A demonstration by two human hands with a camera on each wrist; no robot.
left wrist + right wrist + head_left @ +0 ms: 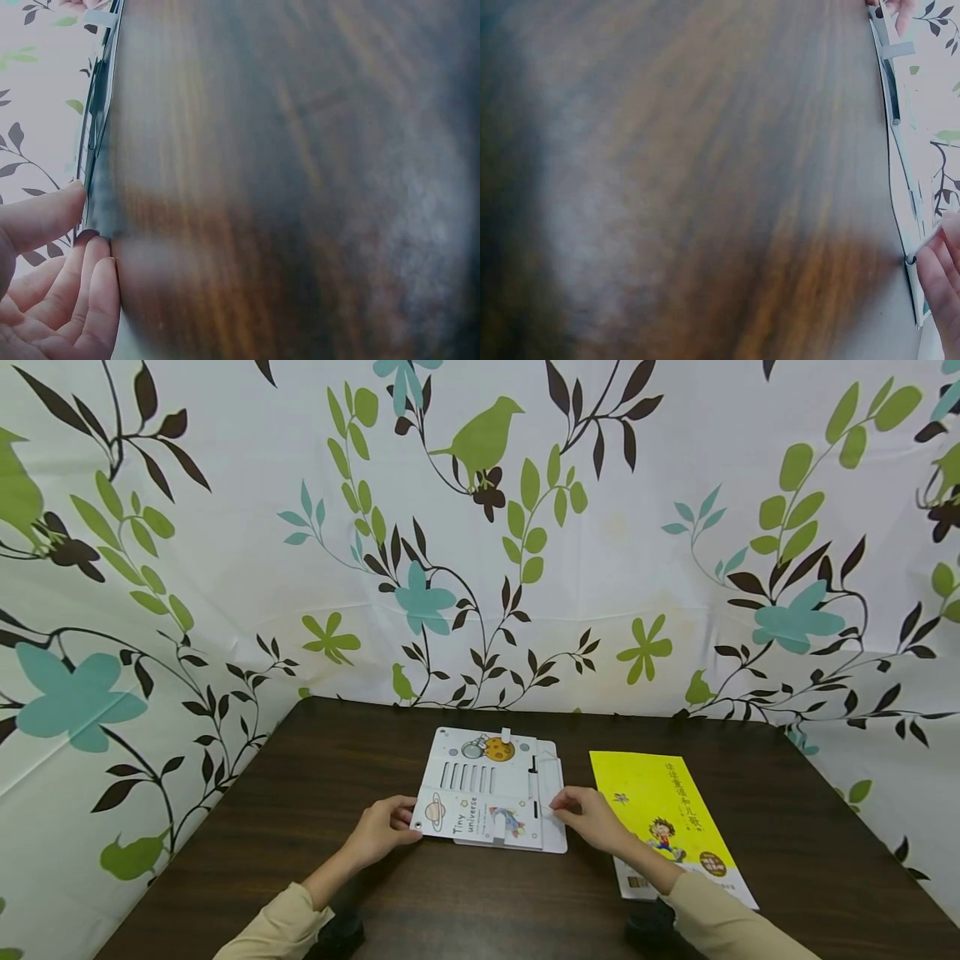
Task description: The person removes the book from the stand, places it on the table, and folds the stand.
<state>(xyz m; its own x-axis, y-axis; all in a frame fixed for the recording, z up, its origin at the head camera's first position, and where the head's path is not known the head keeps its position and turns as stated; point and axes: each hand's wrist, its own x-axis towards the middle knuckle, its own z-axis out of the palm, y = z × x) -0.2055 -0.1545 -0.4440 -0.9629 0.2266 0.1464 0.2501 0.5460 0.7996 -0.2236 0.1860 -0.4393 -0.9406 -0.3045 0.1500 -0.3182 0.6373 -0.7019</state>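
Observation:
A white folding book stand (pixel 467 810) with cartoon planets, an astronaut and the words "Tiny universe" lies on the dark wooden table. My left hand (pixel 382 828) holds its near left corner, thumb on top and fingers underneath in the left wrist view. My right hand (pixel 588 817) is at the stand's right side, where a white back panel (pixel 553 839) sticks out past the front one. In the right wrist view, the right thumb and fingertips (pixel 934 274) pinch a thin pale piece at the stand's edge. Two small white clips (pixel 506 735) sit at its far and near edges.
A yellow children's book (pixel 651 789) with a cartoon figure lies to the right of the stand, partly under my right forearm. Behind the dark table (pixel 345 752) hangs a white cloth (pixel 480 610) printed with leaves, birds and flowers.

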